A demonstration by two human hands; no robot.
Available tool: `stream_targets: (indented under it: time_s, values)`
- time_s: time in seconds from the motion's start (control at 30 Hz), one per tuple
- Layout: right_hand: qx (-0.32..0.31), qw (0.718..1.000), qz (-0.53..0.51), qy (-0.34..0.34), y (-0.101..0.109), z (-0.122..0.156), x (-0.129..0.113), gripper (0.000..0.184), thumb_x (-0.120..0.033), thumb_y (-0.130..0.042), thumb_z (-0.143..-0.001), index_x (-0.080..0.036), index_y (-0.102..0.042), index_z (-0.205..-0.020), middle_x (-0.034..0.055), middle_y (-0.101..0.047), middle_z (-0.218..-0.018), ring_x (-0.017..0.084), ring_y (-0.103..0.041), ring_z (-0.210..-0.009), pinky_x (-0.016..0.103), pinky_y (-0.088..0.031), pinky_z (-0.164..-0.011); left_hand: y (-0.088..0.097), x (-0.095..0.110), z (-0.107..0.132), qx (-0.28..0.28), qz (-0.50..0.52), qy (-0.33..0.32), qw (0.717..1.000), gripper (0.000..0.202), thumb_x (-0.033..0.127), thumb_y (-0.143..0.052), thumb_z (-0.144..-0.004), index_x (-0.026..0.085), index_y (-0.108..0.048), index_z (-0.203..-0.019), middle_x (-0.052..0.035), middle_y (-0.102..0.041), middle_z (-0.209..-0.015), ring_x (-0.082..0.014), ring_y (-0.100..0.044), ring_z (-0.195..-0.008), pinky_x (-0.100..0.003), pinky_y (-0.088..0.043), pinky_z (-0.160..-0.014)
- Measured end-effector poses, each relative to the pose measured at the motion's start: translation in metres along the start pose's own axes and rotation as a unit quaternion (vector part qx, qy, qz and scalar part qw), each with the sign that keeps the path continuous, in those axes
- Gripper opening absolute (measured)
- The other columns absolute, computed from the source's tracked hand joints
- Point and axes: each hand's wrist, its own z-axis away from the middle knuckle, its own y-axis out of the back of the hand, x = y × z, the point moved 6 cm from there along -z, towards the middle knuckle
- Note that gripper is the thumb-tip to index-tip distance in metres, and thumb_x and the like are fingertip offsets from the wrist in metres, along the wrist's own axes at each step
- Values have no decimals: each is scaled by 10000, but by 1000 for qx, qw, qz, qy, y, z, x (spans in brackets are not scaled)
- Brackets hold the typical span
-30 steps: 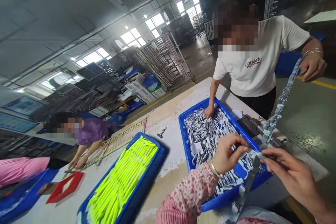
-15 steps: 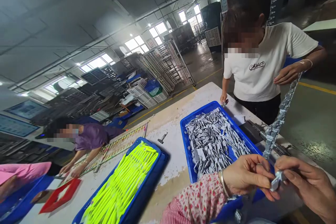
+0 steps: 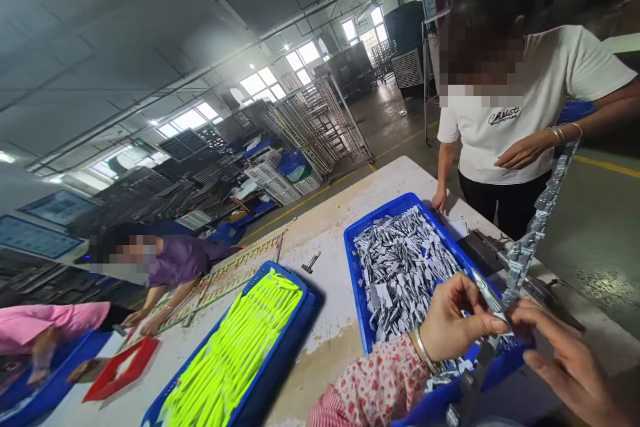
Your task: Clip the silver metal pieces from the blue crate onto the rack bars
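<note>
Flanking two hands [image 3: 463,317]: two blue trays [image 3: 360,320], one strung strip [image 3: 537,227].

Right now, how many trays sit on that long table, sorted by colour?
Blue trays: 3, one of grey metal tags, one of neon-yellow strips, one at the far left edge
Red trays: 1
Total: 4

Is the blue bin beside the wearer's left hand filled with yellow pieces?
No, that blue bin by the left hand holds grey pieces.
</note>
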Motion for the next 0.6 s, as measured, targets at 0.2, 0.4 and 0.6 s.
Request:
stream_targets:
  time_s: [0.2,0.4,0.6]
  values:
    - [-63,997,-40,3,-16,-9,-30,232,-203,-424,-935,-195,-553,-743,15,-589,-692,129,-585,-663,218,-459,-630,-1,9,8,25,-132,-40,990,446,392,-836,-598,160,-457,-627,41,-528,-573,-64,-449,-552,-203,-365,-552]
    - [-20,927,-322,-191,-39,-13,-10,398,-374,-415,-916,-173,-471,-577,-14,-487,-533,94,-466,-486,222,-371,-490,12,7,4,-23,-49,17,998,306,414,-665,-792,201,-447,-756,25,-573,-676,-106,-539,-598,-235,-455,-603]
    - [-54,775,-572,-264,-65,-1,-6,375,-425,-572,-828,-142,-522,-585,-20,-498,-516,73,-438,-427,198,-326,-408,19,12,-2,-99,-133,19,986,257,344,-618,-838,212,-608,-1057,-100,-666,-1026,-236,-631,-940,-352,-511,-802]
